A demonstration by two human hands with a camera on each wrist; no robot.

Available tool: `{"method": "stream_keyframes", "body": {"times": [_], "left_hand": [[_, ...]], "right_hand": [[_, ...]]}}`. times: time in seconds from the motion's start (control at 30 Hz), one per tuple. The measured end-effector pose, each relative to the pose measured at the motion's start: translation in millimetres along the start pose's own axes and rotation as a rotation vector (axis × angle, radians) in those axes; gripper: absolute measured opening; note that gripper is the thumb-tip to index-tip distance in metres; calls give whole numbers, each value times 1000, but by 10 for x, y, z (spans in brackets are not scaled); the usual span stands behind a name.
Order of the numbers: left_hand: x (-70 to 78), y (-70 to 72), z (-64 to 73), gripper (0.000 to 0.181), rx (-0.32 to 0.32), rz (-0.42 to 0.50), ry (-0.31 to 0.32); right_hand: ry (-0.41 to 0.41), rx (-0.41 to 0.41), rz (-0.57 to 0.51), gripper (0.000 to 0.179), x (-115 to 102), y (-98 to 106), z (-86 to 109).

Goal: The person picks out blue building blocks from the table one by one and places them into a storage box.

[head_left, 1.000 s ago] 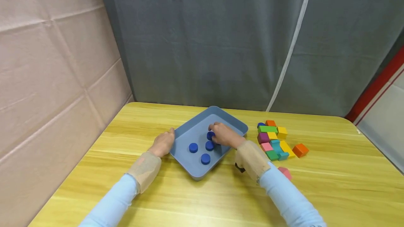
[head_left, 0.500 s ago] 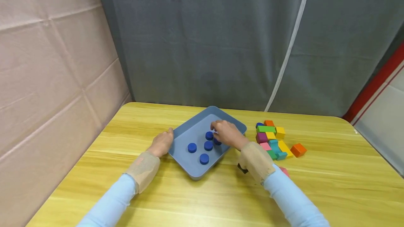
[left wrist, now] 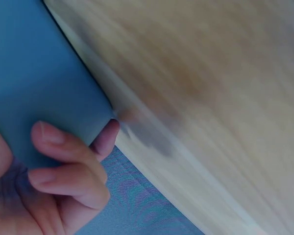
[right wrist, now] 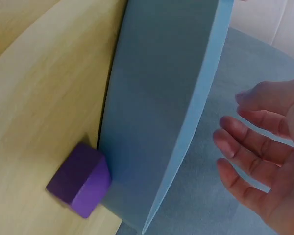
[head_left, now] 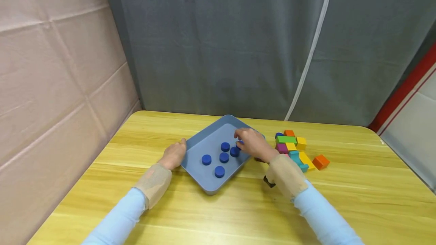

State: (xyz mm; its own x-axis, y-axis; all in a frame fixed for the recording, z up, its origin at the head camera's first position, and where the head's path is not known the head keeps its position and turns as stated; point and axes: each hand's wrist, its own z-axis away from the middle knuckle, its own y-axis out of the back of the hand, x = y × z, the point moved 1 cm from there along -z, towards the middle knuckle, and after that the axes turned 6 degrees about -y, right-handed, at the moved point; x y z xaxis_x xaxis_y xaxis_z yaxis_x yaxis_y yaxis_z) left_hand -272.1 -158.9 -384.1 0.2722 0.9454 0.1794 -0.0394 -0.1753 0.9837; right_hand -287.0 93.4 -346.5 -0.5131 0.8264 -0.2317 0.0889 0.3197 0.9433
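Note:
A grey-blue tray (head_left: 201,180) lies turned cornerwise on the wooden table, with several round blue discs (head_left: 219,171) inside it. My left hand (head_left: 173,155) grips the tray's left side; the left wrist view has its curled fingers (left wrist: 71,178) against the tray's outer wall. Over the tray's right side is my right hand (head_left: 253,143), its fingers loosely bent. One more blue disc (head_left: 239,144) shows partly from under those fingers. In the right wrist view, nothing lies between the right thumb and fingers (right wrist: 242,147).
Right of the tray is a cluster of coloured blocks, among them a green one (head_left: 286,139), with an orange block (head_left: 321,162) slightly apart. A purple block (right wrist: 81,181) sits close by the tray's outer wall. A grey curtain (head_left: 211,48) hangs behind the table (head_left: 218,222).
My right hand has moved rightward across the tray, uncovering a disc that it partly hid before. The left hand stays on the tray, and the head view has shifted slightly.

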Motion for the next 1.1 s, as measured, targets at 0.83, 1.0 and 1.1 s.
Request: {"method": "stream_keyframes", "body": {"times": [0.83, 1.0, 1.1], "left_hand": [[15, 18, 2, 34, -15, -2, 1], [25, 7, 4, 34, -19, -4, 2], [28, 3, -1, 36, -24, -4, 4]], "right_hand": [[-144, 261, -7, 16, 577, 370, 83], [-167, 238, -1, 17, 726, 386, 94], [-187, 215, 9, 19, 792, 400, 93]]}}
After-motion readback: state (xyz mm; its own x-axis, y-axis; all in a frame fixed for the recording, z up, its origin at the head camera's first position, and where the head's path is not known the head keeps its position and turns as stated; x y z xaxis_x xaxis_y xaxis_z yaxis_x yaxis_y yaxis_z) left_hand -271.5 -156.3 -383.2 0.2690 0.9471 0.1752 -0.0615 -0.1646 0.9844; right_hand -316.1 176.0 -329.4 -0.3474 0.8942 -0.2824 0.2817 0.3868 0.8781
